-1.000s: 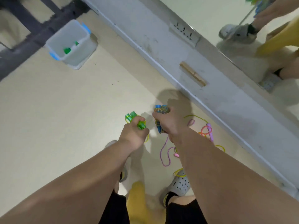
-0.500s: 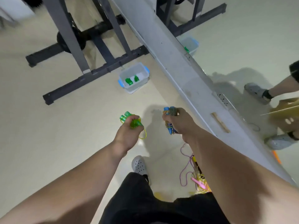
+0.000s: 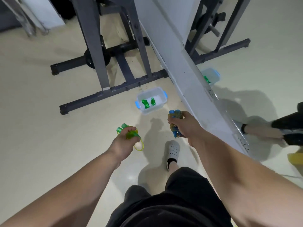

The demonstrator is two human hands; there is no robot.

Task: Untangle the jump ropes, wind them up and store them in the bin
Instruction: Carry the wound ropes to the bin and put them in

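My left hand [image 3: 122, 143] grips a wound-up jump rope with green handles [image 3: 130, 133]; a yellow loop of its cord hangs below my fingers. My right hand [image 3: 186, 126] grips a wound rope with blue handles [image 3: 175, 122], held upright. A white bin with blue clips [image 3: 161, 94] stands on the floor just beyond both hands. A green rope bundle [image 3: 148, 103] lies inside it.
A dark metal gym rack [image 3: 114, 63] stands behind the bin. A grey ledge [image 3: 188, 76] under a wall mirror runs diagonally on the right. The mirror shows the bin and my legs. My white clog [image 3: 173, 149] is on the beige floor.
My view has risen from the floor and moved toward the bin. The tangled pink and yellow ropes have dropped out of sight. Both hands still grip their bundles.
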